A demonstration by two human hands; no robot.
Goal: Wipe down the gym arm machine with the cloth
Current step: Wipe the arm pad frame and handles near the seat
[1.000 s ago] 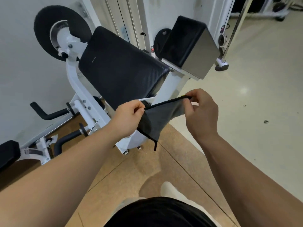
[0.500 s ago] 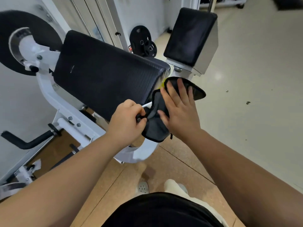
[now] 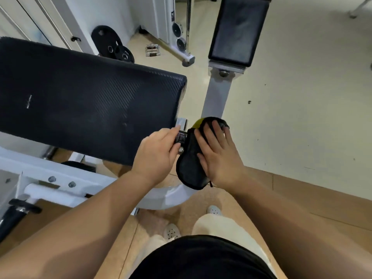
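cloth: dark, draped over the white curved frame tube of the arm machine, just right of the big black arm pad; yellow patch shows at its top edge
right hand: flat on the cloth, palm down, fingers straight and slightly spread, pointing away from the body, pressing it to the frame; forearm comes in from lower right
left hand: index and thumb curled either side of a dark metal fitting at the cloth's left edge, gripping it; can't tell if it also catches cloth; wrist straight, forearm from lower left
past the hands: white upright post carrying the black seat pad
weight plates lean by the wall behind the arm pad
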